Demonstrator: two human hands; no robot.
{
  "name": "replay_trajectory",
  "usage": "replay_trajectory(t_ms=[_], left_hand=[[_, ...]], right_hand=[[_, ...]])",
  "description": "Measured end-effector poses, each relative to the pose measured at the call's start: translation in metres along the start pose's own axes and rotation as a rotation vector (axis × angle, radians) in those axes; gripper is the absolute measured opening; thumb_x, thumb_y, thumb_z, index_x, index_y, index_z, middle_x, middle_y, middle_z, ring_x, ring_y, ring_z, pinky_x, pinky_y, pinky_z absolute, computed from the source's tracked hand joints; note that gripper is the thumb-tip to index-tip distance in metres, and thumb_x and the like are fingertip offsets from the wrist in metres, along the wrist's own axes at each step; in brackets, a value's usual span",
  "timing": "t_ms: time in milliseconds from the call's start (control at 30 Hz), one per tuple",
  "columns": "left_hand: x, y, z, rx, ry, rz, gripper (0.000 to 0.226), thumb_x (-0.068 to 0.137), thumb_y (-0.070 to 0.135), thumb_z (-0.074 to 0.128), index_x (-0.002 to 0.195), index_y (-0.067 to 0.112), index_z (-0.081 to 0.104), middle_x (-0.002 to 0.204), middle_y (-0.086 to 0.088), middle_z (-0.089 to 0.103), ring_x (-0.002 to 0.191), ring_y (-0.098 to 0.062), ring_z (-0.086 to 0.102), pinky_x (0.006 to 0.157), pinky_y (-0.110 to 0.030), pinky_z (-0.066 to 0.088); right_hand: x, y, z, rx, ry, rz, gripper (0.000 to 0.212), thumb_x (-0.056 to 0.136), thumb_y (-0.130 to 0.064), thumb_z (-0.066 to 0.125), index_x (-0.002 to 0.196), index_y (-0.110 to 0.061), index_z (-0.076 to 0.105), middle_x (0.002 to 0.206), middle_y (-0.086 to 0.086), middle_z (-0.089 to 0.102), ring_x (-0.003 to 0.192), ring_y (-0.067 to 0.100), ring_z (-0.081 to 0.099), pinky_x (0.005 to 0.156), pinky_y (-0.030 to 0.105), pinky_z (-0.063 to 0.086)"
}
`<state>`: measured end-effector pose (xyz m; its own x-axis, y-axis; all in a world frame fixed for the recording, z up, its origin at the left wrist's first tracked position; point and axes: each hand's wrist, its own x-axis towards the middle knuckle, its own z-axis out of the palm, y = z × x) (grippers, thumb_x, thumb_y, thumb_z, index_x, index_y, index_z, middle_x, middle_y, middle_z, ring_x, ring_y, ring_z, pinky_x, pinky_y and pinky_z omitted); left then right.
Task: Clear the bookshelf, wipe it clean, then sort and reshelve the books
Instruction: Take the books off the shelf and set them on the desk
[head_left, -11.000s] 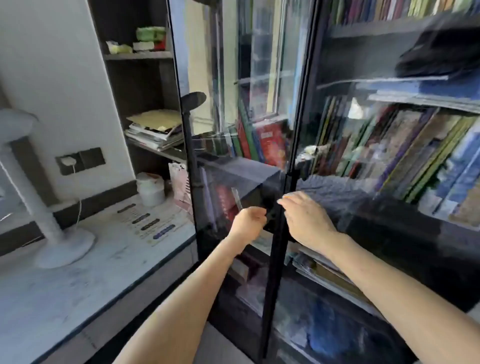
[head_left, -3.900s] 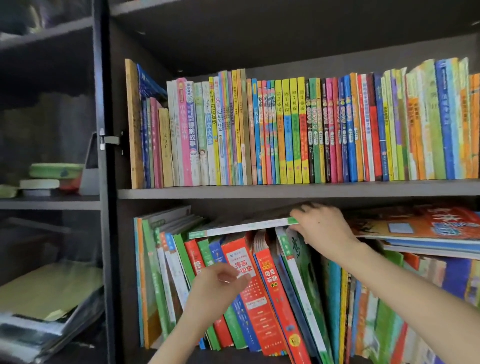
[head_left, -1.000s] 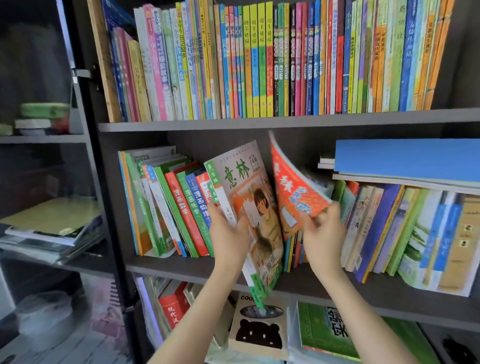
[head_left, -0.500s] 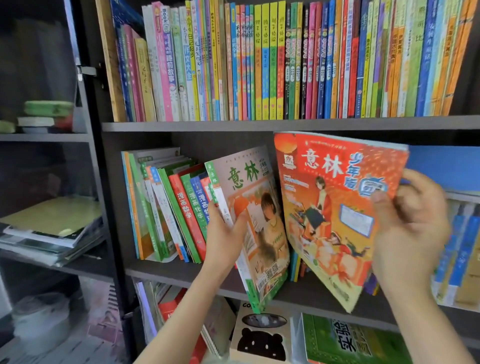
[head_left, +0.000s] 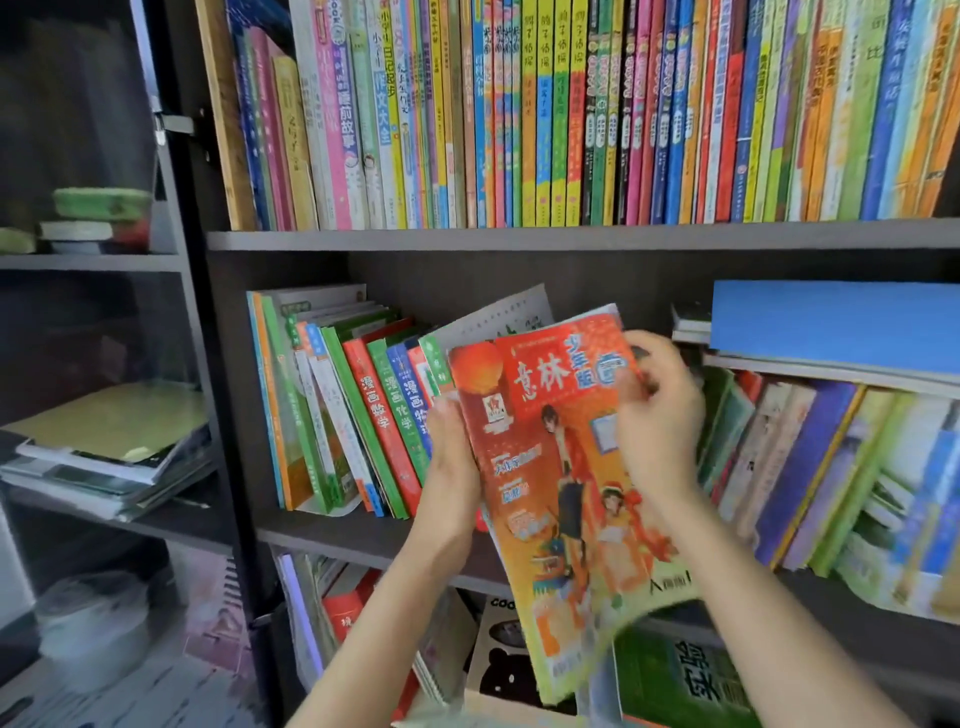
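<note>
red magazine (head_left: 566, 467): 意林 少年版; green book (head_left: 691, 686): 实验

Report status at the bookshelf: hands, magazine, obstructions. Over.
Left hand grips left edge of red-orange glossy magazine; right hand pinches its top right. Magazine tilted, out front of dark middle shelf. Leaning green and red books crowd its left.

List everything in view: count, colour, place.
magazines: two, orange-red in front, pale behind, held before middle shelf
upright books: many, mixed colours, top shelf
leaning books: many, green, red, blue, middle shelf
flat book: one, blue, atop the right-hand leaning books
lower books: several, green, red, bottom shelf
bookshelf: one, dark, fills the view
paper stack: one, yellow-topped, left compartment
tub: one, white, lower left
left hand: one, bare, grips the magazines' left edge
right hand: one, bare, pinches their top
</note>
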<state>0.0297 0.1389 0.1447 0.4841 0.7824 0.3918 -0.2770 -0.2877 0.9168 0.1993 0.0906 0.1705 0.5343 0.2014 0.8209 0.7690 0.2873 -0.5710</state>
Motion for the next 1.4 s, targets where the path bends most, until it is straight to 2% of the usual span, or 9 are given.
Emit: replay_trajectory(t_ms=[133, 333, 567, 733, 833, 967, 1100, 1267, 1400], left_hand=[[-0.004, -0.001, 0.003, -0.158, -0.039, -0.023, 0.066, 0.08, 0.081, 0.034, 0.127, 0.039, 0.054, 0.119, 0.011, 0.067, 0.113, -0.009, 0.062, 0.101, -0.04, 0.047], [-0.004, -0.006, 0.007, -0.099, 0.282, 0.026, 0.035, 0.087, 0.027, 0.07, 0.12, 0.026, 0.059, 0.107, 0.005, 0.071, 0.1, -0.017, 0.068, 0.091, -0.046, 0.054], [-0.046, 0.003, -0.017, -0.241, 0.273, 0.068, 0.037, 0.079, 0.011, 0.077, 0.113, 0.016, 0.063, 0.099, -0.002, 0.074, 0.093, -0.024, 0.071, 0.08, -0.044, 0.058], [-0.094, 0.025, -0.06, -0.157, 0.168, 0.186, 0.032, 0.068, 0.012, 0.079, 0.095, 0.025, 0.071, 0.093, -0.004, 0.074, 0.089, -0.028, 0.071, 0.073, -0.042, 0.058], [-0.122, 0.034, -0.082, -0.128, 0.113, 0.207, 0.038, 0.061, 0.016, 0.082, 0.097, 0.025, 0.07, 0.096, -0.005, 0.074, 0.09, -0.028, 0.071, 0.073, -0.04, 0.057], [-0.155, 0.034, -0.103, -0.061, 0.182, 0.165, 0.044, 0.066, 0.01, 0.081, 0.103, 0.029, 0.065, 0.11, -0.012, 0.07, 0.1, -0.033, 0.067, 0.085, -0.054, 0.055], [-0.209, 0.018, -0.124, 0.092, 0.318, 0.083, 0.048, 0.071, 0.009, 0.079, 0.105, 0.038, 0.06, 0.114, -0.007, 0.067, 0.105, -0.028, 0.065, 0.091, -0.055, 0.051], [-0.297, 0.015, -0.153, 0.215, 0.457, -0.057, 0.049, 0.078, 0.003, 0.075, 0.111, 0.031, 0.053, 0.107, 0.0, 0.068, 0.1, -0.018, 0.068, 0.086, -0.039, 0.057], [-0.378, 0.022, -0.169, 0.279, 0.658, -0.162, 0.043, 0.076, 0.007, 0.074, 0.111, 0.022, 0.054, 0.097, 0.006, 0.071, 0.092, -0.013, 0.07, 0.072, -0.026, 0.057]], right_hand=[[-0.009, 0.006, 0.038, -0.197, 0.014, -0.051, 0.036, 0.087, 0.003, 0.052, 0.115, -0.016, 0.064, 0.093, 0.006, 0.069, 0.084, 0.028, 0.063, 0.069, 0.034, 0.043], [-0.013, -0.001, 0.039, -0.058, -0.096, 0.067, 0.027, 0.096, -0.01, 0.053, 0.122, -0.016, 0.056, 0.107, -0.002, 0.066, 0.092, 0.01, 0.062, 0.073, 0.022, 0.049], [-0.021, -0.017, 0.0, 0.276, -0.472, 0.389, 0.075, 0.085, -0.003, 0.068, 0.146, -0.023, 0.027, 0.144, -0.003, 0.042, 0.127, 0.01, 0.045, 0.104, 0.032, 0.04], [-0.043, -0.032, -0.025, 0.462, -0.757, 0.537, 0.103, 0.038, -0.037, 0.095, 0.13, -0.029, 0.047, 0.107, -0.013, 0.07, 0.104, 0.008, 0.064, 0.095, 0.037, 0.045], [-0.072, -0.038, -0.031, 0.604, -0.846, 0.57, 0.091, 0.022, -0.046, 0.096, 0.104, -0.027, 0.062, 0.098, -0.009, 0.074, 0.095, 0.011, 0.068, 0.087, 0.032, 0.051], [-0.119, -0.042, -0.015, 0.816, -0.885, 0.608, 0.032, 0.061, -0.018, 0.077, 0.092, -0.021, 0.067, 0.087, -0.007, 0.075, 0.081, 0.009, 0.07, 0.069, 0.02, 0.056], [-0.179, -0.044, 0.006, 0.741, -1.034, 0.677, 0.073, 0.051, -0.032, 0.09, 0.111, -0.004, 0.06, 0.094, 0.002, 0.073, 0.081, 0.018, 0.07, 0.065, 0.027, 0.057], [-0.262, -0.063, 0.022, 0.782, -1.224, 0.734, 0.027, 0.075, -0.012, 0.073, 0.1, -0.019, 0.066, 0.091, -0.003, 0.075, 0.08, 0.014, 0.071, 0.068, 0.026, 0.058], [-0.32, -0.108, 0.02, 0.781, -1.455, 0.69, 0.031, 0.081, -0.015, 0.068, 0.111, -0.011, 0.061, 0.106, 0.006, 0.073, 0.1, 0.019, 0.069, 0.08, 0.02, 0.055]])
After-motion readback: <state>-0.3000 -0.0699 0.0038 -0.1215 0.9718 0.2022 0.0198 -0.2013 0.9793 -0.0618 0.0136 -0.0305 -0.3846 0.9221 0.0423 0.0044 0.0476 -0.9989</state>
